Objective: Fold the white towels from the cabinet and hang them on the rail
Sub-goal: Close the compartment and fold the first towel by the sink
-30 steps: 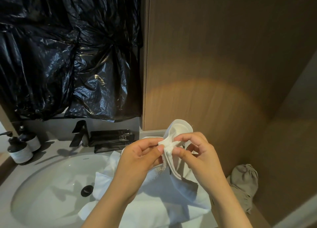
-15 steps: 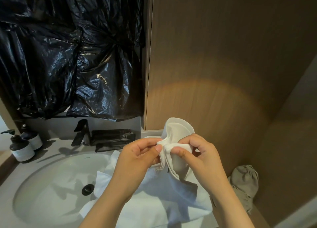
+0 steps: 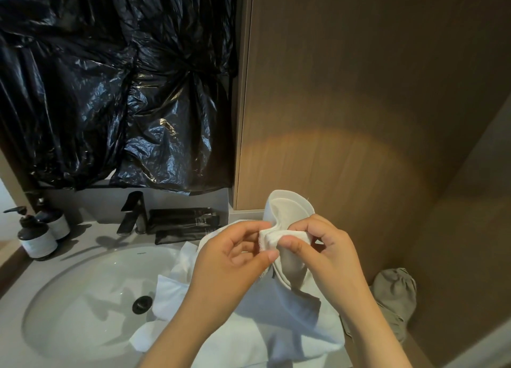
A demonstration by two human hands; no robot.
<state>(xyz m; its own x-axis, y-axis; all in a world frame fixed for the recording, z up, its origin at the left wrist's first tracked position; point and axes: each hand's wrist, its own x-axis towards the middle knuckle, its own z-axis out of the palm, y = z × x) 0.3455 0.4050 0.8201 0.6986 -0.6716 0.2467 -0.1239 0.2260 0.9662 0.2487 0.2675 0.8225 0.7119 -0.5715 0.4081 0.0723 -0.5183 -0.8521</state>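
A large white towel (image 3: 276, 329) lies rumpled over the right rim of the sink and the counter. Above it I hold a small white bundle (image 3: 287, 210) that looks like flat slipper soles with a terry band. My left hand (image 3: 232, 262) pinches the band's left end between thumb and curled fingers. My right hand (image 3: 329, 254) pinches the band from the right, thumb in front. The rail is not in view.
A white sink basin (image 3: 83, 290) with a black drain is lower left, with a black faucet (image 3: 132, 212), black packets (image 3: 182, 223) and two pump bottles (image 3: 36, 235) behind. Black plastic (image 3: 110, 91) covers the wall. A wooden cabinet panel (image 3: 359, 118) stands ahead; a grey cloth bag (image 3: 395, 293) lies right.
My right fingers have closed further over the terry band and my left thumb has slid lower. The bundle stays in the same place above the towel.
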